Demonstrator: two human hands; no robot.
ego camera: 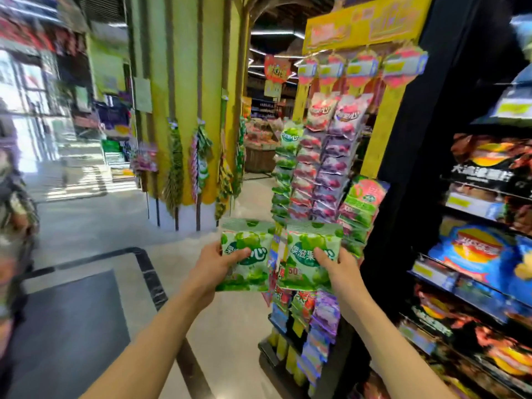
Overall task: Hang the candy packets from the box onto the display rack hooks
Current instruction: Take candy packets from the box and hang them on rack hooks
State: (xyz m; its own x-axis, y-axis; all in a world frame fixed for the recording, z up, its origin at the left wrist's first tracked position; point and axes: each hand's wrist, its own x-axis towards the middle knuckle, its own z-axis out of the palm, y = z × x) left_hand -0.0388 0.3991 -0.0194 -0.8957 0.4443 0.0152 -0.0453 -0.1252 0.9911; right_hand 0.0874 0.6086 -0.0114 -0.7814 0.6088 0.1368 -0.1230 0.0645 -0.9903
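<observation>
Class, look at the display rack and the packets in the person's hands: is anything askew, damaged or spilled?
Nothing stands out. The left hand and right hand each hold an intact green packet upright, and the display rack carries tidy overlapping columns.

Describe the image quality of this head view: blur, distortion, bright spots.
Head view: motion blur smears the left edge and the chip shelves; wide-angle distortion bows the yellow pillar; daylight blows out the entrance at far left; sharpest are the two green packets, one in the left hand, one in the right hand, though their print stays soft.
</observation>
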